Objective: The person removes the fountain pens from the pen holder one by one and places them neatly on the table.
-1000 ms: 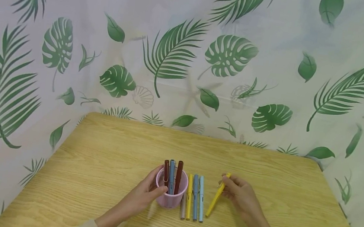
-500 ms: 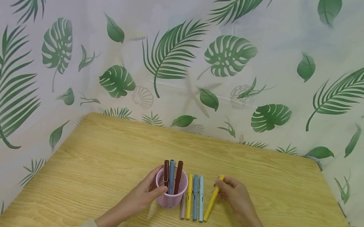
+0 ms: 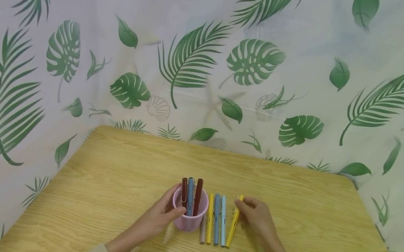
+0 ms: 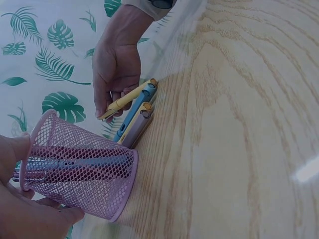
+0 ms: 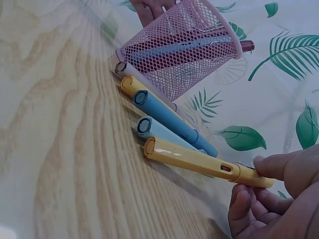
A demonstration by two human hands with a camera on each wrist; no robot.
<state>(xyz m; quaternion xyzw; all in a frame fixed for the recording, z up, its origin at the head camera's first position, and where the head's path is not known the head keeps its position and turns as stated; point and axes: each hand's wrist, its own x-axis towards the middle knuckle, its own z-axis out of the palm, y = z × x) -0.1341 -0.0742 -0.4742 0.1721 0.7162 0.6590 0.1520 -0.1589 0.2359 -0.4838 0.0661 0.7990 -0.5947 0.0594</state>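
Observation:
My left hand point(image 3: 163, 213) grips a pink mesh pen cup point(image 3: 187, 223) by its side, thumb at the rim. Two dark red pens point(image 3: 198, 196) and a blue pen point(image 3: 190, 197) stand in the cup. In my right hand point(image 3: 257, 217), thumb and fingers pinch a yellow pen point(image 5: 194, 163) at its clip end. Its other end is low, beside a light blue pen point(image 3: 223, 224). Left of that lie a darker blue pen point(image 3: 216, 221), another yellow pen point(image 3: 209, 226) and a greyish pen point(image 3: 203, 234), side by side; the cup partly hides the greyish one.
The wooden table point(image 3: 127, 159) extends around the hands on all sides. Behind and beside it hangs a white cloth with green leaf prints point(image 3: 188, 112). Light glares off the table's front part.
My right hand has moved left with the yellow pen, bringing it close to the light blue pen and more in line with the row. The left hand and cup have stayed put.

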